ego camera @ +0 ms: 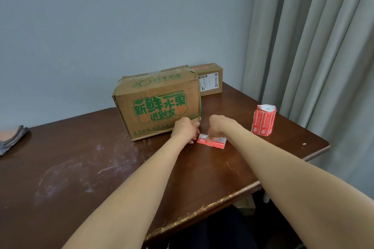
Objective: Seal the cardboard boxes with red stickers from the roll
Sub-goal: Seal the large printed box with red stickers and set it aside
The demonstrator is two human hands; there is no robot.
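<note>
Your right hand (219,125) has its fingers (210,137) bent down onto the red sticker (214,142), which lies flat on the desk (81,168) directly under them. They look to be pinching its far edge. Your left hand (185,129) is curled at the sticker's left end and touches it, but your knuckles hide whether it grips.

This looks like the lift-off. Pin one end with the left fingers, raise a corner with the right, and keep the sticky face from folding onto itself. Lay it across a flap seam and press from the middle outward.

The fruit carton (157,103) sits just beyond your left fingers, its near corner almost touching them. It is closed, with clear tape along the top, so its contents are out of sight. The smaller cardboard box (210,79) stands behind it, farther from your fingers. It is also shut, with a shipping label and a red strip on top that may be a seal already applied. The sticker roll (264,120) stands upright to the right of your right fingers, apart from them, with a loose tail hanging.
</note>
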